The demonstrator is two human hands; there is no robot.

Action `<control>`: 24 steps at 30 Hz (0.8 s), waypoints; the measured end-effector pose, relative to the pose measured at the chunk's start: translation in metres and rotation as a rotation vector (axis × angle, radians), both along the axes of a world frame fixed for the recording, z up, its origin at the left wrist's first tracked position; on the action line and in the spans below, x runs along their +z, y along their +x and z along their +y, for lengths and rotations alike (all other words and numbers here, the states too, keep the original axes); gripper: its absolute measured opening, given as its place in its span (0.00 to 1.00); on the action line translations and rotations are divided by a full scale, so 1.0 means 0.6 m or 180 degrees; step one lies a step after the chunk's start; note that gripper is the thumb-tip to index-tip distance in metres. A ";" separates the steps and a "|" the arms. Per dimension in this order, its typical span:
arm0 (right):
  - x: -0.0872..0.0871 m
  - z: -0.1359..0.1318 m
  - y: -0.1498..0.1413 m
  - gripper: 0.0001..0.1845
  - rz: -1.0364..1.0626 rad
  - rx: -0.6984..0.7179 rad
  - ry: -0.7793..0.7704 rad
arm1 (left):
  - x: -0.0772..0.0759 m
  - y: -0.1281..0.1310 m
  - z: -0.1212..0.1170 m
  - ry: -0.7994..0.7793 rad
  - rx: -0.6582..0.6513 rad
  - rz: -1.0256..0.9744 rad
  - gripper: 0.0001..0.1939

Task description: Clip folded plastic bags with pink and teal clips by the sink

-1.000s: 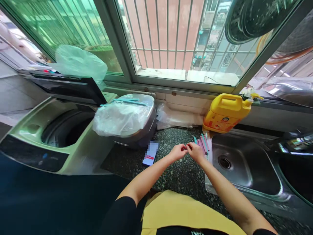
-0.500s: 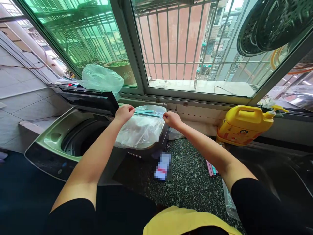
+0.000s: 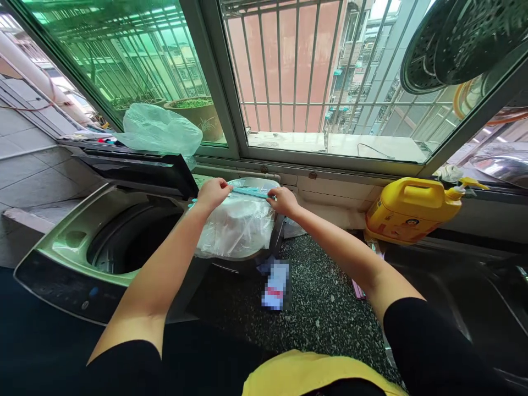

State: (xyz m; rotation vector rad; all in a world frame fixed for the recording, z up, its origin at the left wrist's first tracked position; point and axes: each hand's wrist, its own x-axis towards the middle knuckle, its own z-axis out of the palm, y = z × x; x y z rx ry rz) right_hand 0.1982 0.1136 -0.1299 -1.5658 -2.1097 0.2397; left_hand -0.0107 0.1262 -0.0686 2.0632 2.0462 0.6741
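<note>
A clear plastic bag [image 3: 237, 225] with whitish contents lies over a dark, rounded container [image 3: 277, 231]. Across the bag's far end runs a thin teal bag-sealing strip [image 3: 249, 191]. My left hand [image 3: 212, 193] pinches at the strip's left end, fingers closed. At its right end, the thumb and fingers of my right hand [image 3: 284, 201] are closed on it. A small teal piece [image 3: 192, 203] shows beside my left wrist. The fingertips partly hide both ends of the strip.
An open top-loading washing machine [image 3: 74, 236] stands left, its dark lid [image 3: 136, 168] raised. A yellow jug [image 3: 410, 212] is at right, near a dark sink [image 3: 445, 275]. Pink strips [image 3: 358, 290] and a blurred phone-like object [image 3: 275, 286] lie on the speckled counter [image 3: 317, 313].
My hands have come slightly closer together along the strip. Two teal lengths showed apart before; now one line spans between my fingers. The view has shifted slightly.
</note>
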 end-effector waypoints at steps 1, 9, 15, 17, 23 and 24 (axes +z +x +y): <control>0.000 -0.008 0.007 0.08 0.0162 0.0019 0.0081 | 0.004 0.000 -0.010 0.0117 -0.0134 -0.0276 0.09; -0.004 -0.175 0.107 0.05 0.0981 0.0451 0.1135 | -0.020 0.079 -0.146 0.0608 -0.0866 -0.2423 0.13; -0.042 -0.338 0.193 0.05 0.0864 0.0185 0.1320 | -0.089 0.189 -0.259 0.0048 -0.1341 -0.2850 0.16; -0.063 -0.382 0.219 0.05 0.0773 0.0036 0.1240 | -0.116 0.221 -0.290 -0.0180 -0.1427 -0.2957 0.16; -0.124 -0.477 0.279 0.12 0.0379 -0.0112 0.0936 | -0.191 0.292 -0.347 -0.0649 -0.1680 -0.2839 0.18; -0.131 -0.488 0.285 0.13 0.0292 -0.0083 0.0918 | -0.201 0.300 -0.351 -0.0706 -0.1682 -0.2802 0.18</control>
